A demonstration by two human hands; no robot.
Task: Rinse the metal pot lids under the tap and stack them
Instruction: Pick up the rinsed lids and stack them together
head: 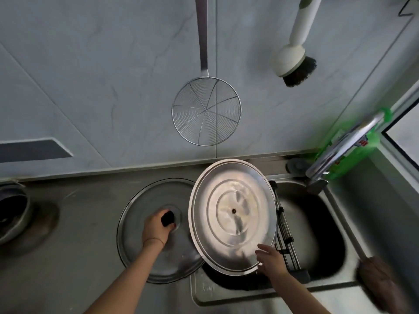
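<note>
Two large metal pot lids are in view. One lid (145, 257) lies knob-up on the steel counter left of the sink, and my left hand (157, 226) is closed around its black knob (167, 218). The second lid (233, 214) is tilted with its shiny underside facing me, over the left edge of the sink (322, 288). My right hand (271, 260) grips its lower rim. The tap (340, 152) reaches in from the right and no water is visible.
A wire skimmer (206, 114) and a white dish brush (294, 62) hang on the tiled wall. A folding rack (286, 236) spans the sink behind the tilted lid. A green bottle (360, 152) stands behind the tap. A pot (11, 214) sits far left; a brush (378, 277) rests at right.
</note>
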